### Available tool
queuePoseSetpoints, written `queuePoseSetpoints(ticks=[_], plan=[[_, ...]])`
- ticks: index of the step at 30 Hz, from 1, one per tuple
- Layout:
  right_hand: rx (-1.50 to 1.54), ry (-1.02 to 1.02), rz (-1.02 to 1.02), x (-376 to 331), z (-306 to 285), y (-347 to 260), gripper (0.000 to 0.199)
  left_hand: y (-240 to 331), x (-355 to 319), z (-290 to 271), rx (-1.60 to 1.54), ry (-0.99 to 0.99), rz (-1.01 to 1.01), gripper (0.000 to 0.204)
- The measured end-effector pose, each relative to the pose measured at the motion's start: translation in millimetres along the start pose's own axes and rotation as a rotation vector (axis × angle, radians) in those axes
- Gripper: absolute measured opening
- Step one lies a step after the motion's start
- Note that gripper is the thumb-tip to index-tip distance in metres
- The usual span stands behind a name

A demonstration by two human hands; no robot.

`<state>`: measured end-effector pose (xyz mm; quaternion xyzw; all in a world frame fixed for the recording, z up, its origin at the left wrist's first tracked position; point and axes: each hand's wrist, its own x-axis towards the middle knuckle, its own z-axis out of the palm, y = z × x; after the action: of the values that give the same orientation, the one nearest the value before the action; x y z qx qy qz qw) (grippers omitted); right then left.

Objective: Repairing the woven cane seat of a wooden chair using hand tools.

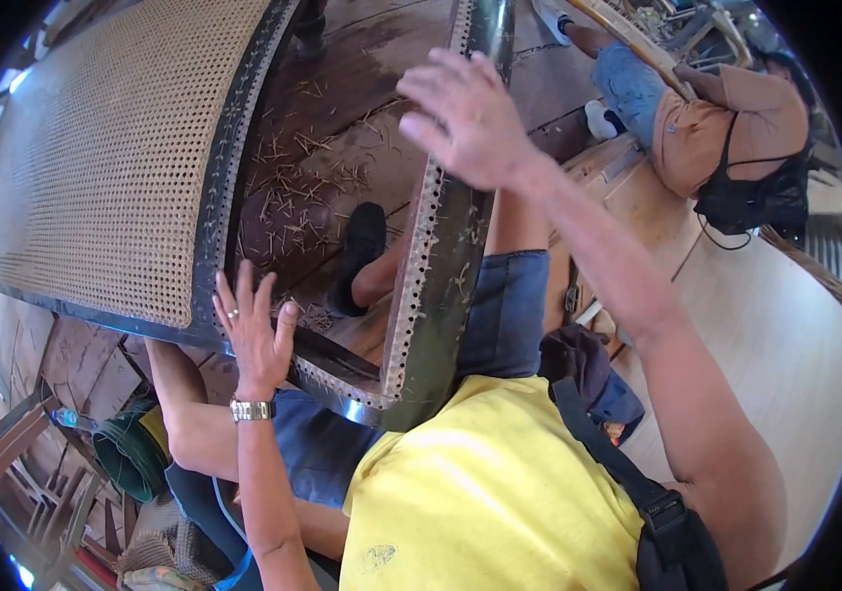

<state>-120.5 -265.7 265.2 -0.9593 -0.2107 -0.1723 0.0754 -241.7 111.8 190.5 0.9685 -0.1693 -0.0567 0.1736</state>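
Head camera view: A worker in a yellow shirt (490,483) sits behind a dark wooden frame (438,315), its near corner lying just above the lap, with both hands raised over the wood. The left hand (261,347), wearing a ring (233,313) and a metal watch (253,410), hovers by the junction of the frame's middle and near rails, its grip wide, fingers spread and thumb apart. The right hand (475,123) spans the far stretch of the right rail, its grip likewise wide, fingers fanned toward the left. Whether either hand touches the wood cannot be told from this angle.

A woven cane panel (111,167) fills the left section of the frame. Rows of small holes line the rails around the open right section, through which plank floor (382,59), scattered pale scraps (298,197) and a foot in a dark shoe (365,236) are visible. Blue shorts (505,315) show beside the near corner, and a black strap (623,458) crosses the right side of the shirt.

At upper right, a co-worker in an orange-brown top (694,138) bends near a long pale rail (628,37), a black bag (758,197) at the back. At lower left, a green roll (129,458) lies beside the worker's leg, near assorted wooden pieces (57,502).
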Motion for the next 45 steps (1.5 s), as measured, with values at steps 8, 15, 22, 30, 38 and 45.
queuePoseSetpoints(ticks=[8, 15, 22, 30, 38, 45], plan=[[0.512, 0.081, 0.068, -74.1, -33.4, -136.0, 0.061, 66.1, -23.8, -17.3, -0.873, -0.333, -0.052, 0.062], [0.365, 0.202, 0.717, -176.3, -22.5, -51.6, 0.048, 157.5, 15.2, -44.2, -0.722, -0.485, 0.014, 0.07], [0.083, -0.176, 1.282, -366.2, -38.6, 45.1, 0.037, 164.9, 58.8, -21.0, -0.878, -0.345, -0.13, 0.062], [-0.007, -0.389, 1.486, -441.1, -84.1, 85.2, 0.035, 164.5, 80.5, -13.8, -0.981, -0.358, -0.234, 0.066], [0.031, -0.314, 1.294, -436.0, -73.7, 121.9, 0.031, 148.8, 33.0, -27.8, -1.062, -0.431, -0.431, 0.062], [0.094, -0.471, 1.394, -440.3, -85.3, 79.9, 0.033, 141.1, 19.9, -26.4, -1.213, -0.512, -0.465, 0.065]])
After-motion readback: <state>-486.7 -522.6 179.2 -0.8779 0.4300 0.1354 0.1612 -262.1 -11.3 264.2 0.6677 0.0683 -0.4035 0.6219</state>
